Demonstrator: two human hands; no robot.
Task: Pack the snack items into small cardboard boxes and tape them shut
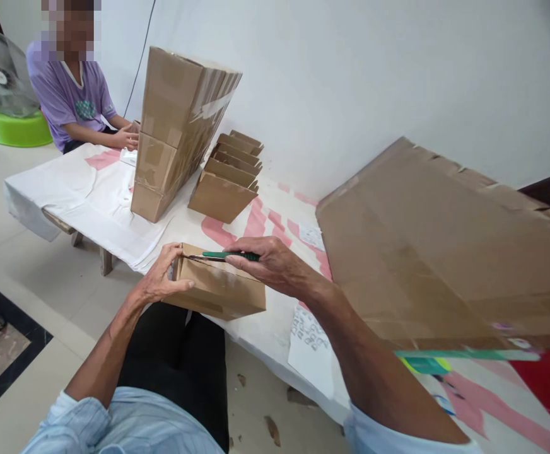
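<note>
A small brown cardboard box (228,291) lies at the table's front edge, close to my lap. Its left end is gripped by my left hand (165,275), with the thumb on the front side and fingers at the upper corner. My right hand (271,260) is closed around a green-handled box cutter (218,255). The cutter's blade reaches along the box's top, its tip at the upper left corner beside my left fingers. Whether the blade has gone into the cardboard I cannot tell.
A tall stack of taped boxes (166,101) and an open divided carton (222,189) stand behind. A large cardboard carton (426,246) takes up the right side. Papers with writing (310,340) lie on the cloth-covered table. A person in purple (81,94) sits at the far left, near a fan (5,72).
</note>
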